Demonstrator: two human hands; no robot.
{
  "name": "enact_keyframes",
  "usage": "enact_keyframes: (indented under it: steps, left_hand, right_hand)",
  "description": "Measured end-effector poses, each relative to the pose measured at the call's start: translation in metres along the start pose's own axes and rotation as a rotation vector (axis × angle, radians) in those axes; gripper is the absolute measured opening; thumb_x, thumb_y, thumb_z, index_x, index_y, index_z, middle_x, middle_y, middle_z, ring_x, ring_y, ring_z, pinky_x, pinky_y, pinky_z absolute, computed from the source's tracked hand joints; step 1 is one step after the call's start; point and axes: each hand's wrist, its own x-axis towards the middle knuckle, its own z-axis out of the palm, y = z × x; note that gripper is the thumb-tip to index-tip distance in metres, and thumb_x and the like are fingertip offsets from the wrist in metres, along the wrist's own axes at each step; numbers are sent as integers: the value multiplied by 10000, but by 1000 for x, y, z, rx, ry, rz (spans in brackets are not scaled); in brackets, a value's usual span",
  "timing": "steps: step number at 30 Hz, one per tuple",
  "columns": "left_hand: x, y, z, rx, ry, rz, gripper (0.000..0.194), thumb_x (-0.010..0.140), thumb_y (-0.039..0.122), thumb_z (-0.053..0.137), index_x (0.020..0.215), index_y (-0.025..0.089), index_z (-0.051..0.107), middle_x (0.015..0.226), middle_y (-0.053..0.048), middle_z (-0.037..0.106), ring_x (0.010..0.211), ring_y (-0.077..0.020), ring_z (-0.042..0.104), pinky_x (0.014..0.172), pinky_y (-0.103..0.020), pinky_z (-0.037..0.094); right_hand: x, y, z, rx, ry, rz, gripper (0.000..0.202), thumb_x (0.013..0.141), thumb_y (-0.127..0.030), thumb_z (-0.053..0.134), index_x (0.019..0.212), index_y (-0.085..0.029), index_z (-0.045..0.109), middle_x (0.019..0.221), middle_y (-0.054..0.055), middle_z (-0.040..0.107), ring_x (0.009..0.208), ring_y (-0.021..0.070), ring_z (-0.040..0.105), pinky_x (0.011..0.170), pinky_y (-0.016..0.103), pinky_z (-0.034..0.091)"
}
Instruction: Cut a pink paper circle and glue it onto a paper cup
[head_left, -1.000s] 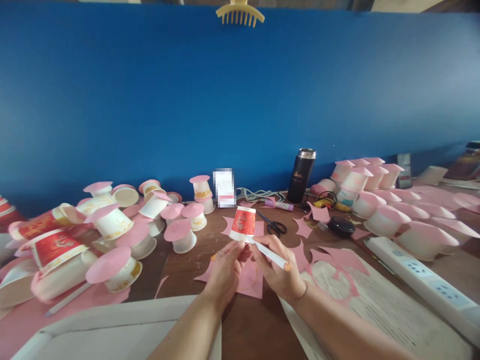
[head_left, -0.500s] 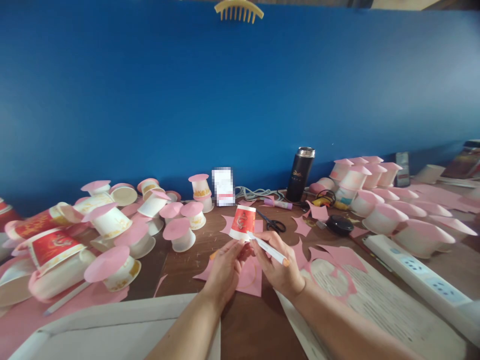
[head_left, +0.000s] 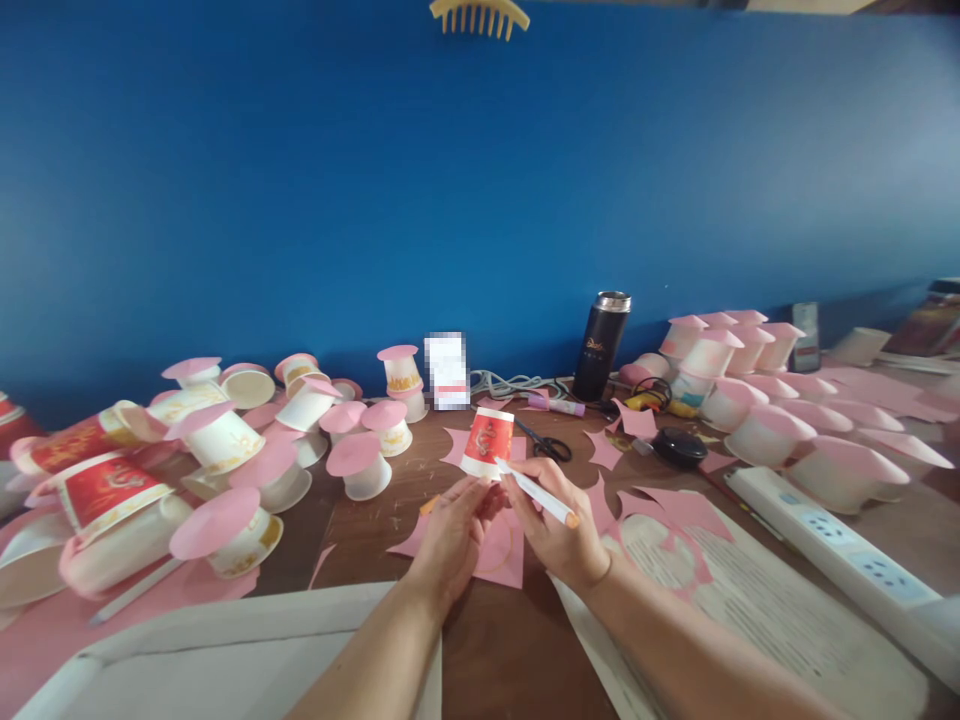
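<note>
Pinched at its lower edge by my left hand [head_left: 452, 527], a red and white paper cup [head_left: 487, 437] with a gold design tilts slightly in front of me. My right hand [head_left: 564, 535] is closed around a white pen [head_left: 546, 497] with an orange end. The pen's tip meets the cup near its lower right edge; whether it touches the surface I cannot tell. Some fingertips of both hands are hidden behind one another. Beneath the hands lies a cut piece of pink paper [head_left: 501, 556]. Black-handled scissors [head_left: 550, 447] rest just behind the right hand.
Several paper cups with pink discs [head_left: 354, 455] crowd the left. More cups with pink tops [head_left: 772, 433] stand at the right, by a white power strip [head_left: 847, 550]. A black flask [head_left: 602, 347], a phone [head_left: 448, 370] and a purple glue stick [head_left: 556, 406] are by the blue partition [head_left: 480, 200].
The cup and the pen have shifted very slightly in my hands. Both hands keep the same hold, and the things on the table stay where they were.
</note>
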Motion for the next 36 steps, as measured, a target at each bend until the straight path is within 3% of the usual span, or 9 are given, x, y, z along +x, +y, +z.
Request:
enact_keyframes:
  steps: [36]
  left_hand:
    - [-4, 6, 7, 85, -31, 45, 81, 747, 268, 699, 785, 218, 749, 824, -56, 710, 854, -188, 645, 839, -288, 491]
  right_hand:
    - [1, -3, -1, -45, -21, -20, 104, 902, -242, 550, 985, -201, 598, 814, 36, 675, 702, 150, 673, 638, 239, 529]
